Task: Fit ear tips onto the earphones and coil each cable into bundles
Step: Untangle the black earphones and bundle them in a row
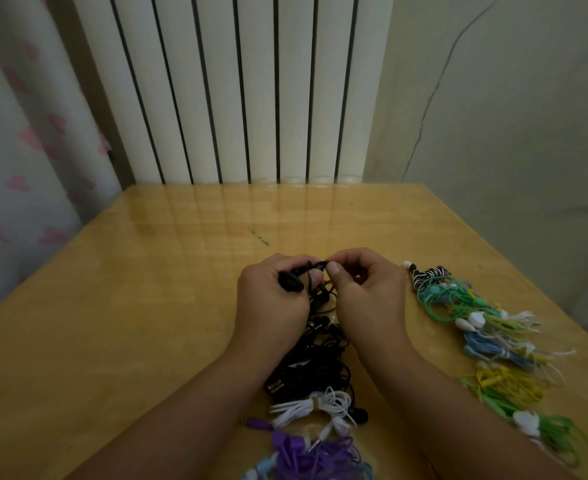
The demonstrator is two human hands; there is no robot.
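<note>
While coiled bundles (pixel 486 327) lie right of our grip, our left hand (pixel 268 299) and right hand (pixel 365 289) pinch a black earphone (pixel 291 280) above the unsorted black tangle (pixel 313 362).

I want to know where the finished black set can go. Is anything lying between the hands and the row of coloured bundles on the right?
Nothing visible does. The right hand and left hand hold the black earphones; bare yellow wooden table separates them from the coloured bundle row.

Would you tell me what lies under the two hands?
Under the left hand and right hand lies a pile of black earphones on the table. The forearms cover the pile's edges.
</note>
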